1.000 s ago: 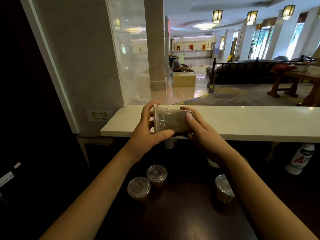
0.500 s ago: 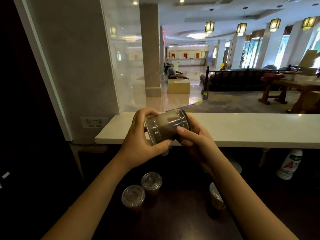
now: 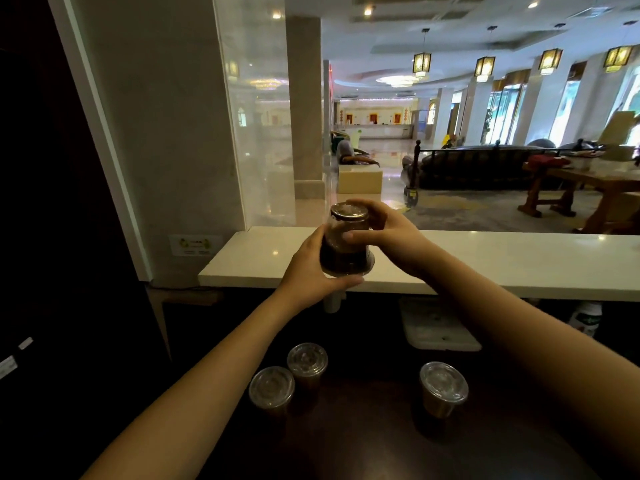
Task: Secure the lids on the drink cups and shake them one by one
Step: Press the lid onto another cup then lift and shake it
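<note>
- A small sticker (image 3: 195,244) with a green mark is seen on the pale wall at the far left, just beside the end of the white ledge (image 3: 502,261).
- The left hand (image 3: 306,271) is raised in front of that ledge. Its thumb is curled under the lid end of the held cup (image 3: 346,247) and its palm is pressed to the cup's left side, so the cup is gripped.
- Two lidded cups are stood on the dark table (image 3: 363,445) below the left forearm: the near cup (image 3: 272,388) and the far cup (image 3: 307,360), which are touching or nearly so.
- The held cup is kept in the air between both hands, turned upside down, with the lid at the bottom and the base on top. Dark drink is gathered against the lid.
- The right hand (image 3: 391,233) is closed round the upturned base, with fingers curled over the top and the thumb laid across the near side.
- A flat white tray (image 3: 440,327) is lying under the ledge.
- A third lidded cup, the right cup (image 3: 443,382), is stood well apart from the other two.
- A white bottle (image 3: 585,318) is partly hidden under the ledge at the right.
</note>
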A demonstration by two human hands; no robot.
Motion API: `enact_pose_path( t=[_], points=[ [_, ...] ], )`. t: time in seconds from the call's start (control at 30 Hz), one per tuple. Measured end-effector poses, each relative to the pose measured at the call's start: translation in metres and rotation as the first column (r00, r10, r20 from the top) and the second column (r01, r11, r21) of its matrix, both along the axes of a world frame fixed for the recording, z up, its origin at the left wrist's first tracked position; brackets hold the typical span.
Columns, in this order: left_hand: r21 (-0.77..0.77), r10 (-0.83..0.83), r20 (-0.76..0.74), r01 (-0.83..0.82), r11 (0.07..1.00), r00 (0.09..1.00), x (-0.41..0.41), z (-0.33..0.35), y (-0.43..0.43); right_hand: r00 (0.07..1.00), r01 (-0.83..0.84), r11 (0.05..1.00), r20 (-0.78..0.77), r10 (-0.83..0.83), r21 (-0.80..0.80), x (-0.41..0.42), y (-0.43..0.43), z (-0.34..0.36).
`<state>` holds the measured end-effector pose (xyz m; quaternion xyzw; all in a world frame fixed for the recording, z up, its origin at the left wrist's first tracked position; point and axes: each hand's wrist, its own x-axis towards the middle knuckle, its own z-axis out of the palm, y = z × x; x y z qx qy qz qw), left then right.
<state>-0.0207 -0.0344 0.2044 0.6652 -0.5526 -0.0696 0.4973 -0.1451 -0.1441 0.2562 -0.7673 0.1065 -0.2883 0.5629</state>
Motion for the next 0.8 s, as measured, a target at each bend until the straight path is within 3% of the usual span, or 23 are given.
enact_pose_path(
  t=[0.3,0.8],
  points=[
    [0.085,0.001,-0.008,0.000,0.996,1.000,0.016,-0.008,-0.037,0.983,0.091,0.983,-0.141,-0.114,-0.163,0.013,-0.010,0.006],
    [0.293,-0.079,0.021,0.069,0.953,0.997,0.040,-0.004,-0.041,0.971,0.143,0.986,-0.180,-0.156,-0.086,0.027,-0.021,-0.007]
  ],
)
